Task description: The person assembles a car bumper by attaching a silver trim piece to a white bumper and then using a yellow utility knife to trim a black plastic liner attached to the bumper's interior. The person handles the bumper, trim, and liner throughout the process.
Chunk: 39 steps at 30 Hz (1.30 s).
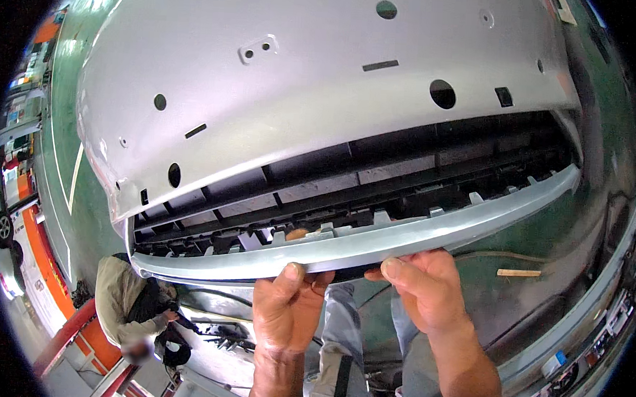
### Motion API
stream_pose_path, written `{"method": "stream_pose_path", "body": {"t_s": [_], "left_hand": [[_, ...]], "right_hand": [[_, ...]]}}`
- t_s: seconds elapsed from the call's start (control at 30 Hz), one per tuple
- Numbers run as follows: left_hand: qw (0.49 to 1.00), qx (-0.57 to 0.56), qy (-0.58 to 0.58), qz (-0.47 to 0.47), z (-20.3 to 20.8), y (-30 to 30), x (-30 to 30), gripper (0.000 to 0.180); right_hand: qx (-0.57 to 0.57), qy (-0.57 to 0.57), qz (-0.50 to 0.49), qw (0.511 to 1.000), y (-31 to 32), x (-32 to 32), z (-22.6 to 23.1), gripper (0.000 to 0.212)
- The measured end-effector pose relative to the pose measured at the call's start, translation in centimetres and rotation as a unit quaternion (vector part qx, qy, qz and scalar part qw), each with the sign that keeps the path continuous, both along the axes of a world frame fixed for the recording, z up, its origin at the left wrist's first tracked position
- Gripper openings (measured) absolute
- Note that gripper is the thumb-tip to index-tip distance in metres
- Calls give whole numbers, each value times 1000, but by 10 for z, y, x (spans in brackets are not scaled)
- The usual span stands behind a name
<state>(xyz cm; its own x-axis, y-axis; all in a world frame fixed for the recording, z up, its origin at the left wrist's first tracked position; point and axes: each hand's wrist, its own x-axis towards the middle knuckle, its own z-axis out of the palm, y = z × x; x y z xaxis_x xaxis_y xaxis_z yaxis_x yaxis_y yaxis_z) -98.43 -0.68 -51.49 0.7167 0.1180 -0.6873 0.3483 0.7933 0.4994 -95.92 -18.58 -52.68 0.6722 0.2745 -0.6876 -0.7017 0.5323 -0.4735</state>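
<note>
A large silver car bumper cover (280,103) with round holes and narrow slots fills the upper part of the view. Along its near side runs a long opening with black ribbed grille bars (392,151). A glossy silver trim strip (351,249) with several upright tabs borders that opening on my side. My left hand (287,308) grips the strip's near edge left of its middle, thumb on the outer face and fingers curled beneath. Right of it, my right hand (428,294) pinches the same edge, thumb on top. Both hands' fingertips are partly hidden under the strip.
At lower left a person (122,296) in a beige top bends over dark parts. A red bar (66,336) and an orange-and-white structure (45,260) stand farther left. A wooden piece (519,273) lies on the green floor at right. My grey-trousered legs (344,322) show below the strip.
</note>
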Motion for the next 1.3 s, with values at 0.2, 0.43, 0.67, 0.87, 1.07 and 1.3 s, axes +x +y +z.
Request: {"method": "stream_pose_path", "body": {"t_s": [0.2,0.43,0.67,0.87,1.07,1.3], "left_hand": [[1000,-13,-2,-24,-4,6,-2,61],[999,-34,-4,-19,-8,7,0,64],[1000,-21,-4,-21,-12,6,-3,63],[1000,-25,-12,-2,-19,1,-8,60],[999,-18,-15,36,-22,-9,-9,60],[997,3,-21,72,-20,-21,-8,63]], "right_hand": [[8,4,-21,1000,6,2,1,55],[-43,-16,-38,998,2,5,6,63],[-77,-16,-21,997,-5,5,8,54],[-278,-53,141,949,-21,-5,23,33],[-533,-451,261,666,-42,29,50,27],[-552,-536,371,521,-43,69,57,36]]}}
